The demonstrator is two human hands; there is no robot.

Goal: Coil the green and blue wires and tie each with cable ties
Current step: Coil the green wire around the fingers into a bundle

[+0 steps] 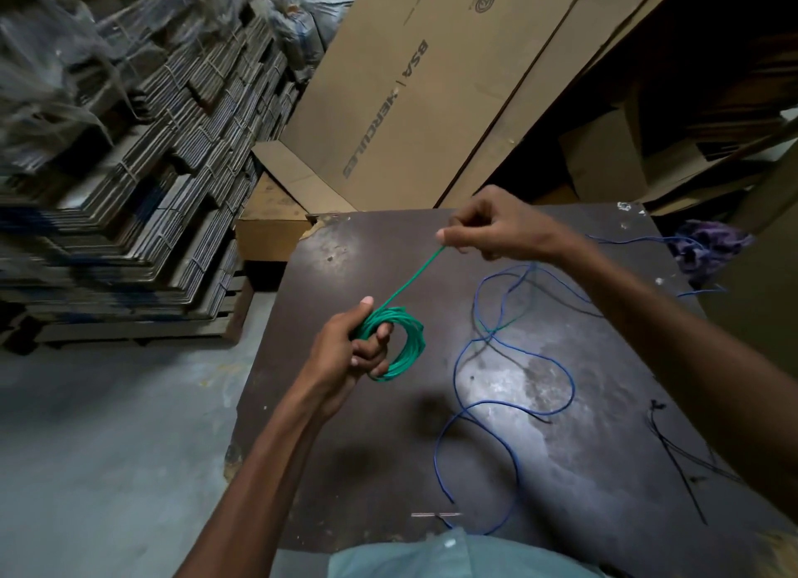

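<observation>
Green wire (395, 344) sat coiled in our left hand (345, 348), fingers curled tight through the loops above the dark table (345, 461). One straight strand ran up to our right hand (496, 227) — thumb and forefinger pinching its end. Blue wire (514, 387) sprawled loose across the table, with black cable ties (678, 456) near the right edge.

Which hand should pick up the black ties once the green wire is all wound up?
Probably the right hand. It only pinches the green wire's free end, and the black ties lie on its side of the table. The left hand is gripping the coil.
</observation>
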